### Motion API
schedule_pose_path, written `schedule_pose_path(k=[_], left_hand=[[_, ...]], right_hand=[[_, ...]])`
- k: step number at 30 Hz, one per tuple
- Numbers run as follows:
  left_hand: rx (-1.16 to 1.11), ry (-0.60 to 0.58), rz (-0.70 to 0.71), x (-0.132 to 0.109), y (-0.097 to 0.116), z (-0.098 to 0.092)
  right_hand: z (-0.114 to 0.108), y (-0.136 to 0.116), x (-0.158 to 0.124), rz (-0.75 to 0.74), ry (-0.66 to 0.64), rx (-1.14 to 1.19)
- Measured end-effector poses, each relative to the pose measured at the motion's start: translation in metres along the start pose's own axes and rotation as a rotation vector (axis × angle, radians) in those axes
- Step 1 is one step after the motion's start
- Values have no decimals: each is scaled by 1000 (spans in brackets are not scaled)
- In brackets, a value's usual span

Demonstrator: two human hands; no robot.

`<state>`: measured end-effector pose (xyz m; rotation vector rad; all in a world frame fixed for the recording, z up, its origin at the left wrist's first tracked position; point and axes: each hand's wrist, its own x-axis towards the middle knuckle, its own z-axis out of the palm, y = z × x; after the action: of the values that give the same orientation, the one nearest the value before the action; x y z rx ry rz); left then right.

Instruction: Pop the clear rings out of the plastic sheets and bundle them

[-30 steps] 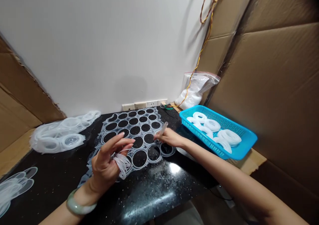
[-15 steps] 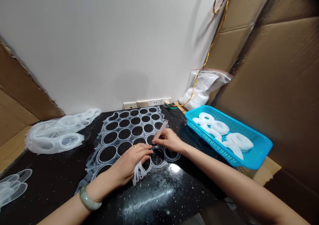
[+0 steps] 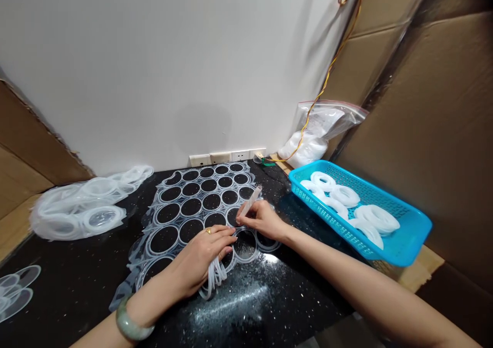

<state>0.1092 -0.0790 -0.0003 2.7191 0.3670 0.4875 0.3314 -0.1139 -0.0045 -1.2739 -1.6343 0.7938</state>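
Note:
A translucent rubbery sheet with rows of ring-edged round openings lies on the black speckled table. My left hand rests on its near part, with a bundle of thin translucent rings hanging from under its curled fingers. In my right hand, thumb and fingers pinch a slim translucent pen-like stick, tilted with its upper end away from me. The stick's lower tip is hidden by the fingers, close to the left fingertips over the sheet.
To the right, a blue plastic basket holds several bundles of white rings. Behind it sit a clear zip bag and a yellow-brown twisted wire. Folded translucent sheets and loose discs lie left. Cardboard flanks both sides.
The rings under my left hand have shifted and now hang in fuller loops. The right hand keeps its pinch on the stick. The whole view has shifted slightly.

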Motion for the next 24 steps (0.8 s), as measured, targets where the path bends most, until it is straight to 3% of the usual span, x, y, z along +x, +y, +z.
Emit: schedule_pose_path(k=[15, 19, 24], left_hand=[[-37, -74, 14, 6, 5, -8], [-88, -72, 30, 7, 8, -14], [-141, -67, 67, 10, 14, -21]], right_hand=[[2, -10, -11, -288, -69, -552], [2, -13, -8, -287, -109, -772], [1, -20, 3, -178, -109, -1014]])
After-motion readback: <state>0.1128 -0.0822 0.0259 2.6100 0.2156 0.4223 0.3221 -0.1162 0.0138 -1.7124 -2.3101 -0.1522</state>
